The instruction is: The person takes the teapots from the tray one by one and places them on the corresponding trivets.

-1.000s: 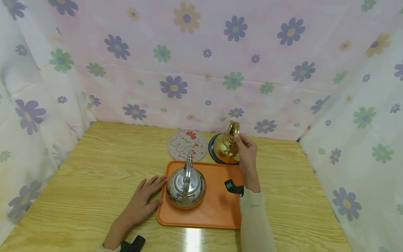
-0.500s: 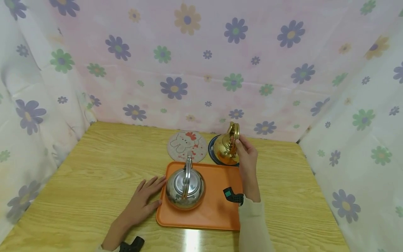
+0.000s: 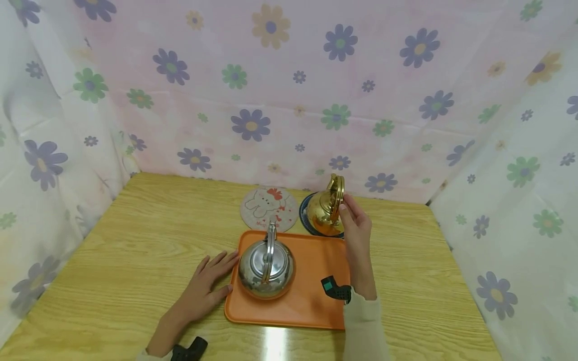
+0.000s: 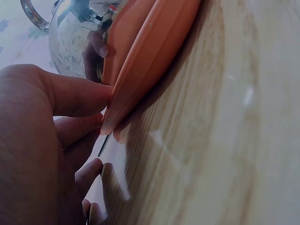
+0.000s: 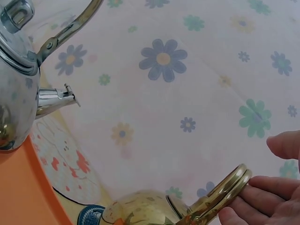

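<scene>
A gold kettle [image 3: 321,216] stands on a dark blue round mat [image 3: 304,214] at the back. My right hand [image 3: 358,225] is at its raised handle. In the right wrist view, the fingers [image 5: 262,199] lie extended against the handle [image 5: 224,191], while the thumb [image 5: 285,144] is held apart from it. A silver kettle [image 3: 265,271] sits on the left part of an orange tray [image 3: 316,306], its handle upright. Spread over the table, my left hand [image 3: 203,293] touches the tray's left edge with thumb and fingertips, as the left wrist view shows.
Left of the gold kettle lies a round white mat [image 3: 259,208] with a rabbit drawing, just behind the tray. Flowered curtains [image 3: 280,100] enclose the back and sides of the wooden table [image 3: 135,250]. A black wrist device [image 3: 336,288] overlaps the tray's right side.
My right fingers have loosened from the gold kettle's handle and drawn slightly back to the right. The gold kettle, silver kettle, tray and left hand have stayed put.
</scene>
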A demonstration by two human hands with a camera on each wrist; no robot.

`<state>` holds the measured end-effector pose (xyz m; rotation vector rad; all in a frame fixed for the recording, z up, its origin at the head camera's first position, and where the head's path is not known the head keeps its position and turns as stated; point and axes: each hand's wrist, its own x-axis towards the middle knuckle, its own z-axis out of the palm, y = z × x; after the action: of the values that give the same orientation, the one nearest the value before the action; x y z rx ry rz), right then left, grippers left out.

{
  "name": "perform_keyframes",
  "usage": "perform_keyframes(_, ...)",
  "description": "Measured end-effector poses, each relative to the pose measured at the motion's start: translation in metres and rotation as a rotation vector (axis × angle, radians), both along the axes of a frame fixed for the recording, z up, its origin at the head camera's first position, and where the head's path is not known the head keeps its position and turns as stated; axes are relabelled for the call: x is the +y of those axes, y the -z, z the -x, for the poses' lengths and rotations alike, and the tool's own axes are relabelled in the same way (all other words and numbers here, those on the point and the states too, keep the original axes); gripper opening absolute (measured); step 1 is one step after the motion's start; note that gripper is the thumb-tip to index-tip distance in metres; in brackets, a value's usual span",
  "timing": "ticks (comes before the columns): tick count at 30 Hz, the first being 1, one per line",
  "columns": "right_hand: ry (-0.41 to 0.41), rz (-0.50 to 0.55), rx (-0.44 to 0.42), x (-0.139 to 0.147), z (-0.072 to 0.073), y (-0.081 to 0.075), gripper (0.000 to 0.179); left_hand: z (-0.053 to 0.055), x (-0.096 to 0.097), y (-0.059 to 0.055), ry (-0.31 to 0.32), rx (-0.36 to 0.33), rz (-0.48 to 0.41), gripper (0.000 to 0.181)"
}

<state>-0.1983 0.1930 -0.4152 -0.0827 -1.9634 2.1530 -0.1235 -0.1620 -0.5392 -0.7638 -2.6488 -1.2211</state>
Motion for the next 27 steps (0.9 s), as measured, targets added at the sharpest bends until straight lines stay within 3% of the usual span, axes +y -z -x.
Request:
perform_keyframes(7,-0.022,-0.066,-0.051,0.002,-0.01,-0.002,0.051,0.0,0.001,-0.002,0.003,0.012,-0.001,0.059)
perform_keyframes(13,-0.053,-0.088,-0.044,0.001,-0.021,-0.004,0.052,-0.001,0.001,-0.004,0.001,0.041,0.006,0.059)
perform_keyframes(21,-0.099,-0.1,-0.059,-0.002,-0.032,-0.005,0.051,-0.001,0.0,0.0,-0.005,0.004,0.001,0.06)
perform_keyframes(27,-0.186,-0.171,-0.051,-0.008,-0.041,-0.006,0.05,0.001,0.0,0.001,-0.003,0.0,0.004,0.06)
